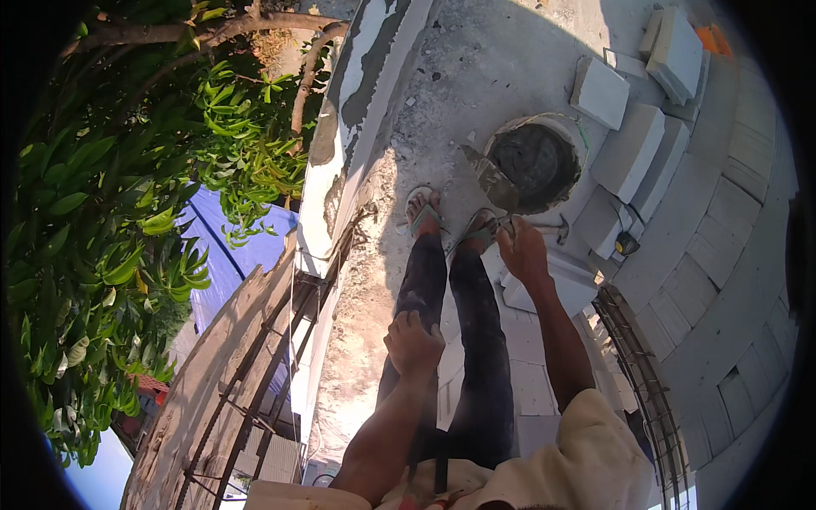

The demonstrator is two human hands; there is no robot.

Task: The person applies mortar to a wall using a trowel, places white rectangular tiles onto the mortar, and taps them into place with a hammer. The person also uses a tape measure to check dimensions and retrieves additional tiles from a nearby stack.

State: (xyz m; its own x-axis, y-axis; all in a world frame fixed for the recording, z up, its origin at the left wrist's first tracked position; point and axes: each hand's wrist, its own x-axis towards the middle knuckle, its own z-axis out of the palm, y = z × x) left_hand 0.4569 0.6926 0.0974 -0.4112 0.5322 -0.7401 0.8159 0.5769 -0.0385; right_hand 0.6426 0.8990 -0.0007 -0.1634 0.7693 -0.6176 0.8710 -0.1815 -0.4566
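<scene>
My right hand (520, 251) is closed on the handle of a trowel (497, 183), whose grey, mortar-coated blade is at the left rim of a round bucket (575, 166) of dark wet mortar (535, 157). My left hand (414, 344) is closed in front of my left thigh; what its curled fingers hold, if anything, is hidden. My sandalled feet stand on dusty concrete (442, 127) below the bucket. A hammer (557, 231) lies just right of my right hand, and a small black and yellow tool (626, 242) sits beside pale blocks (626, 157).
Stacked light blocks (673, 51) line the right, before a block wall (722, 238). On the left, a low plastered ledge (348, 102) borders trees (102, 212), a blue tarpaulin (221, 246), exposed rebar (263, 365) and a rough timber board (187, 399). More rebar (637, 382) curves along the lower right.
</scene>
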